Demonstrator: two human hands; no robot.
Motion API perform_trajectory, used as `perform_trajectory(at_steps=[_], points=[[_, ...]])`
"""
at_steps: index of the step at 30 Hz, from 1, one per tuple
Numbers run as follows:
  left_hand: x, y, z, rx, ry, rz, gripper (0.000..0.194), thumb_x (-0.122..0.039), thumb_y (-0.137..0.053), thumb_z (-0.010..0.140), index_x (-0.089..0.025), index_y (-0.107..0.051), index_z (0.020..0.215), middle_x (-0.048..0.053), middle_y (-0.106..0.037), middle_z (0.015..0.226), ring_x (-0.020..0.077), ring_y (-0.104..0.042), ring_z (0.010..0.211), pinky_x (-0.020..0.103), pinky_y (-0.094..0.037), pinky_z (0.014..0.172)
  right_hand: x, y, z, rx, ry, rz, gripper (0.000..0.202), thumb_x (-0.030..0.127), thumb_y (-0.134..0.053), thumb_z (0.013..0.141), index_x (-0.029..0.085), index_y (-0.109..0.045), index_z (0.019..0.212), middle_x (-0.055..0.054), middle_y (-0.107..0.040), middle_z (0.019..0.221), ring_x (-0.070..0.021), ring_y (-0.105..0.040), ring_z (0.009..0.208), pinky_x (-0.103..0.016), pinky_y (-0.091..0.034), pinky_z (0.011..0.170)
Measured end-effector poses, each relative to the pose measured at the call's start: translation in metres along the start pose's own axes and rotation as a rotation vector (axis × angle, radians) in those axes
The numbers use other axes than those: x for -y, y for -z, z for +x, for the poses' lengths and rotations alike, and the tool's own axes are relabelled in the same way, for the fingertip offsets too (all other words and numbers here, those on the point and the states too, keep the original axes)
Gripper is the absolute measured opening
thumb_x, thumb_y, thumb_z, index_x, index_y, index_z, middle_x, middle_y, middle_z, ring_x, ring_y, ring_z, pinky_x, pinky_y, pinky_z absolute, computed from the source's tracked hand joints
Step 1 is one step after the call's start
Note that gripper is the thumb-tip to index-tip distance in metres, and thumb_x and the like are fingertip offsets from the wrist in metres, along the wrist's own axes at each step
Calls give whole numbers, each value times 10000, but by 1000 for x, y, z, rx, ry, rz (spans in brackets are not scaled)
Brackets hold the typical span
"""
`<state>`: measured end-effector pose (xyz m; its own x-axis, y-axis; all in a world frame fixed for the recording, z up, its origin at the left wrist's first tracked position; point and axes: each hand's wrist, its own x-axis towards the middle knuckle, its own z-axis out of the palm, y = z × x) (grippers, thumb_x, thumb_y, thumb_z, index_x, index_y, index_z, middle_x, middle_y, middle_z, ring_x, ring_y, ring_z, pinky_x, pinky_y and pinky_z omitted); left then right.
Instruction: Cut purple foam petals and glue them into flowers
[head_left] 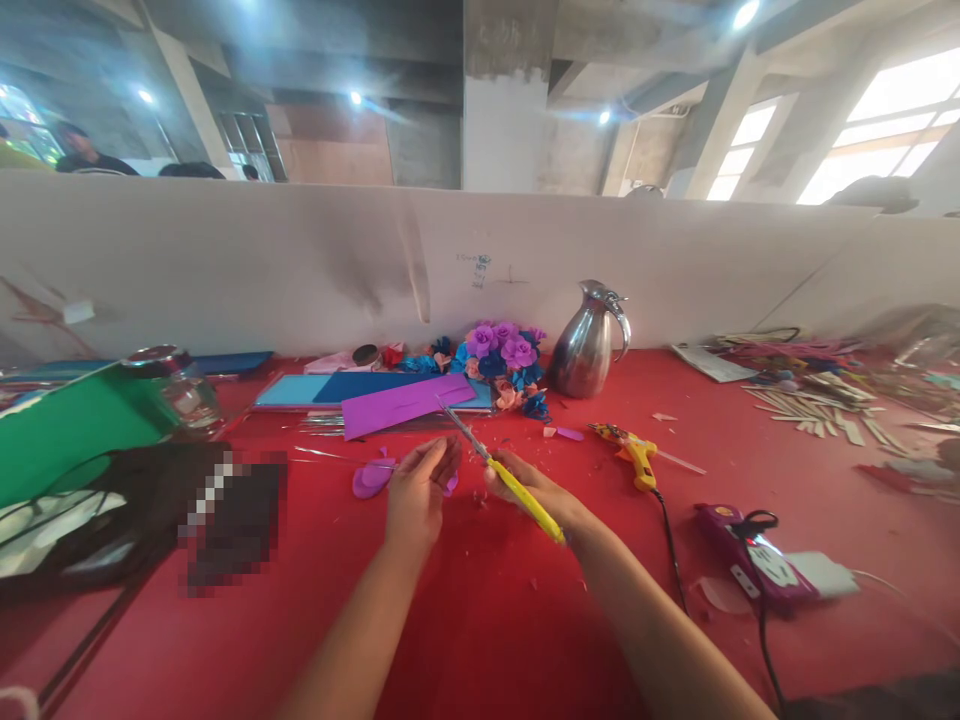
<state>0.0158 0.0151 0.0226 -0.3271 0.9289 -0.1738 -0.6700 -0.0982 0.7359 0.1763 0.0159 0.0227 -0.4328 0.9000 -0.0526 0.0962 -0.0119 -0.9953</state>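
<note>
My right hand (536, 490) is closed around a pair of scissors (525, 498) with yellow handles, the metal blades pointing up and away to the left. Close beside it, my left hand (424, 485) has its fingers curled together on what looks like a thin wire (341, 458), which sticks out to the left; the grip itself is partly hidden. Purple paper petals (370, 480) lie on the table just left of that hand, and a bit of purple shows behind its fingers. Beyond both hands lies a purple paper strip (405, 405) on top of blue sheets (300, 389).
Paper flowers (506, 355) and a metal jug (589, 345) stand against the white partition (315, 250). A yellow glue gun (637, 458) with a black cord lies right, near a purple power strip (757, 560). Wooden sticks (832, 410), a glass jar (184, 390) and a dark bag (150, 510) flank the red table.
</note>
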Motion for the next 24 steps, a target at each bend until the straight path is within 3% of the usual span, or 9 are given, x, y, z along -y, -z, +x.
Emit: perform_trajectory(at_steps=[10, 24], points=[[-1, 1, 1, -9, 29, 8, 148, -153, -765, 587, -139, -652, 681, 41, -726, 727, 138, -685, 684, 277, -526, 736, 14, -1, -6, -13, -66, -61, 527, 710, -504, 740, 201, -505, 877, 60, -398, 626, -78, -345, 509, -218, -291, 477], [-1, 1, 1, -38, 28, 18, 106, -130, -732, 615, -128, -646, 675, 44, -716, 712, 125, -670, 653, 259, -526, 702, 1, 2, 0, -20, -26, -116, 497, 689, -478, 780, 194, -473, 822, 63, -372, 628, -61, -321, 500, -185, -279, 455]])
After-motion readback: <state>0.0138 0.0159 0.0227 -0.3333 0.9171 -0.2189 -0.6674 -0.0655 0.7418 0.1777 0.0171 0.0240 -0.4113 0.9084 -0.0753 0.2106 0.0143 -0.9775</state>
